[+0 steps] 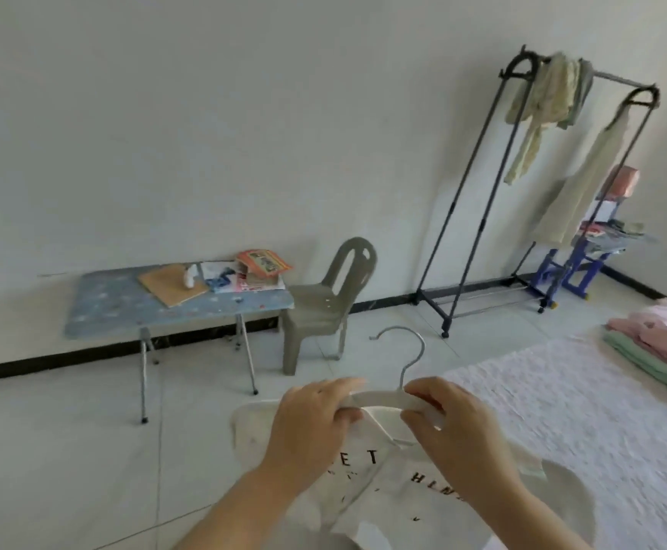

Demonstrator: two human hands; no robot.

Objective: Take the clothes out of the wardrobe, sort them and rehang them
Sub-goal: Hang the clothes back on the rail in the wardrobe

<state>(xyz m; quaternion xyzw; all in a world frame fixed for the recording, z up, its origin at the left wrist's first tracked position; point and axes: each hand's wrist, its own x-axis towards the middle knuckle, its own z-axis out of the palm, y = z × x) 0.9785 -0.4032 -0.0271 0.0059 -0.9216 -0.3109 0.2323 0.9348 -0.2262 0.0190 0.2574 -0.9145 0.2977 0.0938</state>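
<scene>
Hanger [379, 398]: smooth white bar, long axis left-right; grey metal hook [407, 351] points up, tip curling left. Left hand [312, 418] grips left end; right hand [443, 422] pinches right end. Cream black-lettered T-shirt [363, 478] beneath; textured white bedspread [582, 410] right.
</scene>
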